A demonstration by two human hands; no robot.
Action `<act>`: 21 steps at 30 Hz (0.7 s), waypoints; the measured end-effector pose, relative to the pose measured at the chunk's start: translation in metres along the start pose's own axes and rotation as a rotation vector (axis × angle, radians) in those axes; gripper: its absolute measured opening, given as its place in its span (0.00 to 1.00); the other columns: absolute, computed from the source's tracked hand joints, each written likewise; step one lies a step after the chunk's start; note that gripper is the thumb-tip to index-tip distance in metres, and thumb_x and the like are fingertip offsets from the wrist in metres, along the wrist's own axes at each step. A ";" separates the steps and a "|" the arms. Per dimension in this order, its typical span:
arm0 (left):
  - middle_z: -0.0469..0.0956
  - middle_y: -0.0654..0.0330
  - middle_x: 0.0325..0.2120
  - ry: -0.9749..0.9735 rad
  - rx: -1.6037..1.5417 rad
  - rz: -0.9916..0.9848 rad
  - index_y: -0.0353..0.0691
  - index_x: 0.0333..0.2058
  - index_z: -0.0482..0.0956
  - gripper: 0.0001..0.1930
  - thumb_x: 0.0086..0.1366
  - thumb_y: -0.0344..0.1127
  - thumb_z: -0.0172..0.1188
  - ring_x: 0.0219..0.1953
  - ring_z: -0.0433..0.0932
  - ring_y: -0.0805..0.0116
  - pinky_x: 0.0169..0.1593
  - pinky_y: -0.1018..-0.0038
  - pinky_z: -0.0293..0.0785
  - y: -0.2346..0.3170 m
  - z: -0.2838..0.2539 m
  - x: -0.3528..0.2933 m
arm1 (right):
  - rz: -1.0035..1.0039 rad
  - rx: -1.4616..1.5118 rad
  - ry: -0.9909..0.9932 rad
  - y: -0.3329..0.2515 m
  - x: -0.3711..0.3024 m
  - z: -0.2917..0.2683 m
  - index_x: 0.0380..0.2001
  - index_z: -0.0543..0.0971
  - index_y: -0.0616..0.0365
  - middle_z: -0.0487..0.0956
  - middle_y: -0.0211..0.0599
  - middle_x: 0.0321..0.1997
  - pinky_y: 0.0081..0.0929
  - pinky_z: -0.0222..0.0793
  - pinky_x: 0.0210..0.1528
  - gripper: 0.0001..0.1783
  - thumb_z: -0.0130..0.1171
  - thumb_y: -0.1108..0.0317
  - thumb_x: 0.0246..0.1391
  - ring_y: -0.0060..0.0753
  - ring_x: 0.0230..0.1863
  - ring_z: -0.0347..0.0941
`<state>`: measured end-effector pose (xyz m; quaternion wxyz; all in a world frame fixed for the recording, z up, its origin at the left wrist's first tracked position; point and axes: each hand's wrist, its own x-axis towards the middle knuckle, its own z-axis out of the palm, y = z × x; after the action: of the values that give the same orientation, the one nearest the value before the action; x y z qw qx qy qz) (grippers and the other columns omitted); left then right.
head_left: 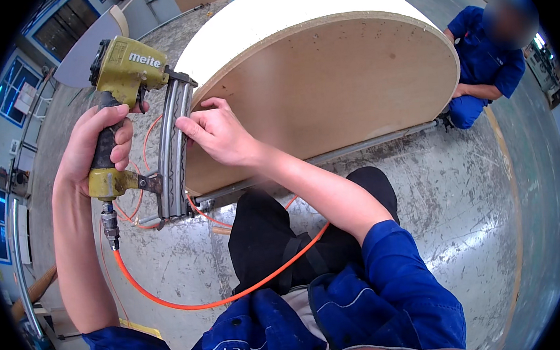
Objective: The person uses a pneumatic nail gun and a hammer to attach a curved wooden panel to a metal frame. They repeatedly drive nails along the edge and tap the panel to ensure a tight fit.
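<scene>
My left hand (pixel 108 137) is wrapped round the black grip of a yellow-green pneumatic nail gun (pixel 133 62), raised at the left with its long metal magazine standing almost upright. An orange air hose (pixel 192 307) runs from the fitting under the grip. My right hand (pixel 223 133) is beside the magazine, thumb tip over its right edge and fingers bent; whatever lies between them is hidden. Just beyond is a large rounded wooden piece (pixel 332 88), with a flat brown board face towards me and a white curved side (pixel 270 12).
A metal pipe (pixel 374 140) runs along the piece's lower edge. At its far right end a person in blue (pixel 487 56) crouches, one arm against it. Thinner orange hose (pixel 143 141) trails on the scuffed grey floor (pixel 450 229). A curved pale panel (pixel 89 49) stands at far left.
</scene>
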<state>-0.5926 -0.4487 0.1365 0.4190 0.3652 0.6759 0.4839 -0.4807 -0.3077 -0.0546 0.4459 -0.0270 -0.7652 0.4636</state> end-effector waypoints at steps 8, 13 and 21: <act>0.68 0.68 0.17 -0.041 -0.018 -0.002 0.27 0.50 0.73 0.19 0.70 0.40 0.55 0.12 0.67 0.82 0.15 0.83 0.68 -0.001 -0.004 0.001 | 0.003 -0.005 -0.022 0.003 -0.001 0.000 0.19 0.80 0.54 0.78 0.31 0.17 0.44 0.53 0.66 0.32 0.46 0.46 0.71 0.34 0.28 0.75; 0.68 0.68 0.17 -0.040 -0.040 -0.010 0.27 0.49 0.73 0.19 0.70 0.40 0.55 0.12 0.67 0.82 0.15 0.82 0.67 -0.003 -0.005 0.000 | 0.005 0.017 -0.031 0.001 -0.001 0.000 0.21 0.82 0.53 0.80 0.29 0.18 0.44 0.51 0.68 0.31 0.46 0.46 0.71 0.31 0.29 0.76; 0.66 0.70 0.16 0.014 -0.020 0.009 0.25 0.51 0.72 0.21 0.71 0.40 0.55 0.12 0.66 0.83 0.14 0.83 0.65 -0.008 -0.007 -0.002 | 0.007 0.008 -0.044 -0.001 -0.001 0.000 0.21 0.82 0.53 0.80 0.29 0.18 0.45 0.51 0.68 0.31 0.46 0.45 0.71 0.31 0.30 0.77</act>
<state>-0.5988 -0.4550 0.1303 0.4157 0.3604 0.6725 0.4951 -0.4792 -0.3088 -0.0543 0.4276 -0.0178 -0.7729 0.4685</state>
